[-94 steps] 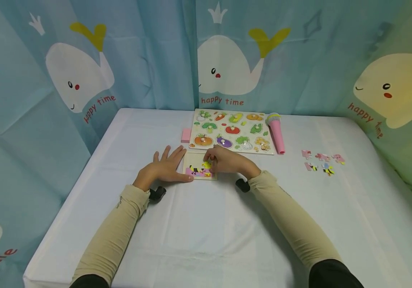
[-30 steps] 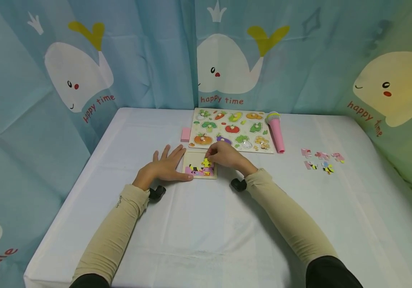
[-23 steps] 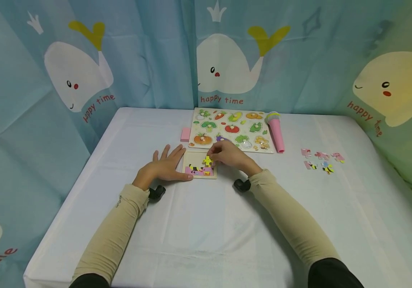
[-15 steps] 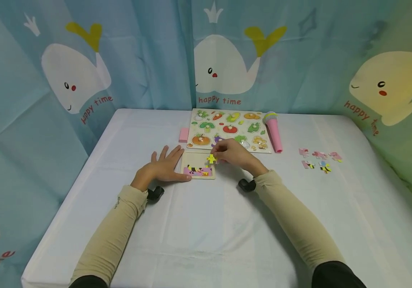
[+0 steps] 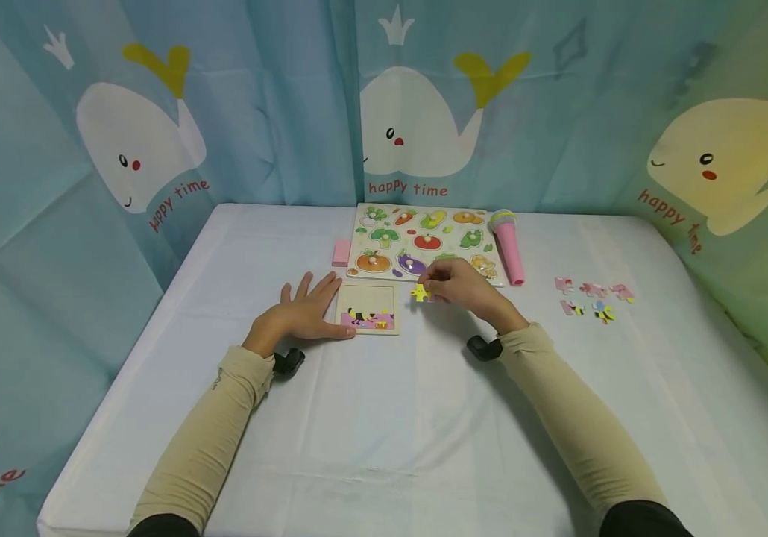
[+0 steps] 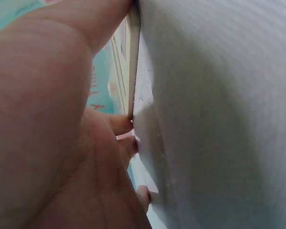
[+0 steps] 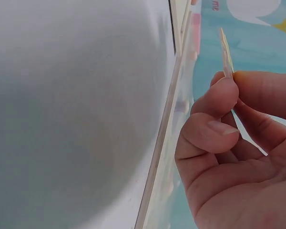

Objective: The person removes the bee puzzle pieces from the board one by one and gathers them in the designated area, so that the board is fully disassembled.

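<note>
In the head view a small wooden puzzle tray [image 5: 369, 295] lies flat on the table, its lower row filled with pink, yellow and black pieces. My left hand [image 5: 300, 315] rests beside it with fingers spread, the thumb along its front left corner. The left wrist view shows the tray's edge [image 6: 134, 62] against thumb and fingertip. Between thumb and index finger my right hand [image 5: 462, 287] pinches a yellow puzzle piece [image 5: 420, 293], just right of the tray. Seen edge-on in the right wrist view, the thin piece [image 7: 225, 51] sticks up from the fingertips, raised off the cloth.
Behind the tray lies a vegetable peg board [image 5: 397, 240], partly covered by my right hand. A pink toy microphone [image 5: 511, 253] stands along its right edge, a pink block [image 5: 341, 252] at its left. Several loose puzzle pieces [image 5: 594, 289] lie at the right on the white-covered table.
My right hand has lifted the yellow puzzle piece from over the tray and carried it right, past the tray's edge. My left hand stays in place.
</note>
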`<state>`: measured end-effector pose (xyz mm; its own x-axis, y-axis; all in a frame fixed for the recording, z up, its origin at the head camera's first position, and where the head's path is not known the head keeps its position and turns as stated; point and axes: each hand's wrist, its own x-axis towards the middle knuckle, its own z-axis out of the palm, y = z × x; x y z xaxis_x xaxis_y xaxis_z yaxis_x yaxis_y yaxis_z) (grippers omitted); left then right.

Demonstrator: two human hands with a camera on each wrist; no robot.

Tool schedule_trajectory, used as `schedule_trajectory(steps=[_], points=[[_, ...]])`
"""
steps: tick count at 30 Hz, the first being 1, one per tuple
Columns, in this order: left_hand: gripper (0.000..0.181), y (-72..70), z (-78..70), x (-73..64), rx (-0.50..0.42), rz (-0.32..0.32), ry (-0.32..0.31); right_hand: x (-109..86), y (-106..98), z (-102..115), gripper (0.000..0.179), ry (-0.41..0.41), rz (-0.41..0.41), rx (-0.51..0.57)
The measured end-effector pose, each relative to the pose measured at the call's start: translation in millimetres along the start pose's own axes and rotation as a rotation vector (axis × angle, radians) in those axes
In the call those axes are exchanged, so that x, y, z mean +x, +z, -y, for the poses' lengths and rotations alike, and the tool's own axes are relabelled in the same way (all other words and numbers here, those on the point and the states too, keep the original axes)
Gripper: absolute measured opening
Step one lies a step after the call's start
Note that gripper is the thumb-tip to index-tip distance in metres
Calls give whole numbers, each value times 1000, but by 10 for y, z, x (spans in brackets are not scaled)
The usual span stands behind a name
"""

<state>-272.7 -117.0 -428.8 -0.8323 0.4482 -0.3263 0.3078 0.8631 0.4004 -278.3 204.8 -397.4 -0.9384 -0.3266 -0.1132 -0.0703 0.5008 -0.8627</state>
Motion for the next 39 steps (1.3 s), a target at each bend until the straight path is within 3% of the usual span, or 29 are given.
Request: schedule_trajectory(steps=[18,25,39], points=[[118,33,65,41,18,-9,-3,-173,-299,-117,20,10,-99,-7],[118,19,25,-3,-2,6,-7,-312,-457,-168,23,4,-120,-26],[116,-31,-61,-79,-4,5,-3,-544,-766,-363,29,81,-167,-31]])
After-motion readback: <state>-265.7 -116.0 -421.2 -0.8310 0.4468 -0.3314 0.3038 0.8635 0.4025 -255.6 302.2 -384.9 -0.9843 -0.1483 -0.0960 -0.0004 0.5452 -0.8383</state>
